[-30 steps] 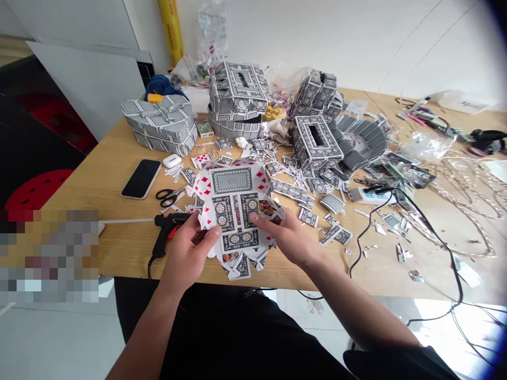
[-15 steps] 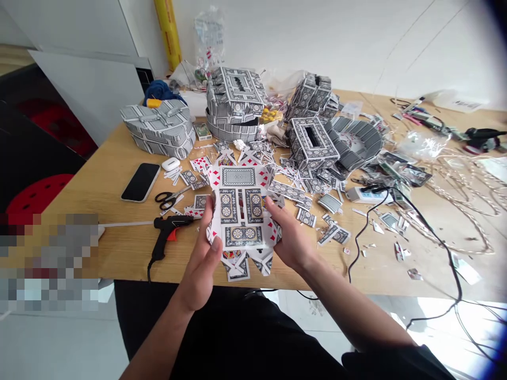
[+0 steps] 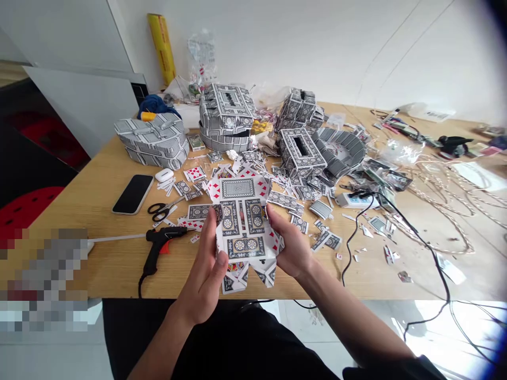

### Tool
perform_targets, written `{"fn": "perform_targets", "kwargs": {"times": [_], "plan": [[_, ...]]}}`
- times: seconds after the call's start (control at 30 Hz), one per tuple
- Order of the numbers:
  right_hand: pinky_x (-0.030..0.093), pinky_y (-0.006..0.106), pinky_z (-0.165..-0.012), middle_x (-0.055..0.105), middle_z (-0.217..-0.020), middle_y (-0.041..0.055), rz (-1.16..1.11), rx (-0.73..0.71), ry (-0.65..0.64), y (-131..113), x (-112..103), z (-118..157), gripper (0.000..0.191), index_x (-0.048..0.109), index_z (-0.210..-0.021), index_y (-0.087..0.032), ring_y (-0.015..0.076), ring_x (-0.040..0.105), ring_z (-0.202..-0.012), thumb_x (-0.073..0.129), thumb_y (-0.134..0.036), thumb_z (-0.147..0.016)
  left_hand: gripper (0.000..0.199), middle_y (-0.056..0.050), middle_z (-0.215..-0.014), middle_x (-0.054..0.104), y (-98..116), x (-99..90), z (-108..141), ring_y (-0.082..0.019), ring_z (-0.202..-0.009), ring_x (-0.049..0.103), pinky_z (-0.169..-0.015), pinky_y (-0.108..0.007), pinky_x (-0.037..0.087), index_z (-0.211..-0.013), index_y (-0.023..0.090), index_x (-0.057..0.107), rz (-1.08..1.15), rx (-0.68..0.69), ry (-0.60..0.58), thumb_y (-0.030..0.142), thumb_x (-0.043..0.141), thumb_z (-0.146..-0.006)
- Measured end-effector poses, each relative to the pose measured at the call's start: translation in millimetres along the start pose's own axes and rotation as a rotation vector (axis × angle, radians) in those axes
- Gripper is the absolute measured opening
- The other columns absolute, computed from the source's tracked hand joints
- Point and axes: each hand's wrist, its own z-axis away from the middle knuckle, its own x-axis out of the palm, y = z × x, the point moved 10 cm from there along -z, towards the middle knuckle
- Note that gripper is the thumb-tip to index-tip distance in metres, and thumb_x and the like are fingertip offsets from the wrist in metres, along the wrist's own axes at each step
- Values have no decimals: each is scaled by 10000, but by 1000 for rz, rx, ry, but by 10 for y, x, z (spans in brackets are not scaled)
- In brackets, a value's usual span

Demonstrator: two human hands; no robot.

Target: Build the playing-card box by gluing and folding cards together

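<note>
both hands grip one folded playing-card piece (image 3: 255, 215); the left hand (image 3: 206, 274) closes on its left side, thumb at the near left corner, and the right hand (image 3: 292, 244) closes on its right side, thumb by the right wall; the piece sits between them over the front of the wooden table (image 3: 241, 294), its two pointed lower flaps ending just short of the front edge, its far rim close to loose cards; whether its underside touches the wood cannot be told; toward the back stand the larger things, a lidded card box (image 3: 152, 145) near the left edge, stacked card boxes (image 3: 227, 119) beside it, then a slotted card box (image 3: 303, 153) touching or nearly touching an open card bowl (image 3: 345, 150); these leave the far side little room, whereas bare wood lies right of the right hand and along the left edge; the black glue gun (image 3: 156, 245) lies left of the left hand, its nozzle near the fingers, so that side is tight; farther left is the phone (image 3: 133, 194), just inside the slanting edge; the power strip (image 3: 352, 200) is well to the right; scissors (image 3: 169, 206) lie between phone and piece, with a white case (image 3: 164, 175) behind; smallest are the scattered card scraps (image 3: 283, 200) past the far rim.
</note>
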Motion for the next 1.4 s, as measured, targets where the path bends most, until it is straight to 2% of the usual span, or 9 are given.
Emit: {"fn": "perform_targets", "kwargs": {"times": [0.13,0.3,0.47,0.73,0.83,0.93,1.1,1.23,1.4], "plan": [[659,507,-993,850,-1148,80,-79,-5,36,-7,-65,18,395,734,-1188,-239,327,798,-1156,708,-556,-953,722,3,-1849,212,130,-5,-27,-290,-1731,43,-1421,-484,77,-1756,366,255,-52,38,-9,553,502,-1105],[668,487,-990,846,-1193,79,-87,-12,67,-14,-75,37,378,730,-1207,-234,314,808,-1138,741,-507,-947,777,-3,-1848,217,148,-66,-37,-321,-1713,176,-1402,-475,207,-1751,362,282,113,28,63,583,571,-1065],[676,488,-963,856,-1120,82,-59,30,30,55,18,42,363,737,-1138,-230,320,818,-1103,711,-546,-962,894,4,-1869,93,103,-15,-20,-328,-1722,111,-1388,-504,238,-1772,410,84,147,38,-30,603,578,-1053],[675,455,-935,854,-1084,66,-21,-20,31,-5,-33,30,404,756,-1145,-231,306,818,-1047,796,-558,-910,992,-51,-1872,-42,263,-42,-34,-386,-1717,-65,-1393,-581,13,-1779,332,11,-412,340,-84,562,628,-1037],[670,442,-932,840,-1156,41,159,-223,66,-290,-119,98,397,748,-1223,-280,290,803,-1075,759,-582,-966,1021,-73,-1872,-37,212,-85,-31,-394,-1721,-18,-1391,-587,110,-1780,308,10,-383,319,-79,656,601,-1025],[658,433,-958,812,-1249,35,556,-617,106,-735,-92,308,317,724,-1335,-320,279,771,-1157,619,-493,-1090,815,-63,-1867,119,169,-207,-50,-375,-1713,140,-1366,-564,252,-1768,322,216,-182,229,42,606,533,-1073],[572,520,-1152,672,-1544,105,1306,-1248,-140,-791,433,726,599,503,-1648,-327,298,643,-1426,533,-108,-1092,710,-116,-1584,638,21,-243,-160,-411,-1537,512,-1204,-585,514,-1443,264,723,548,-82,108,774,461,-1024],[571,553,-1158,622,-1578,208,1586,-1350,-384,-394,577,763,610,443,-1690,-223,327,546,-1526,449,-67,-1100,701,-136,-1372,774,-118,-236,-155,-453,-1482,569,-1165,-615,550,-1288,217,795,807,-353,191,793,628,-925],[544,569,-1190,609,-1572,248,1627,-1361,-445,-221,545,783,517,562,-1596,-153,359,490,-1567,474,-71,-1093,639,-109,-1370,783,-228,-176,-124,-423,-1427,631,-1201,-590,533,-1444,235,699,859,-412,206,319,836,-825]]}}
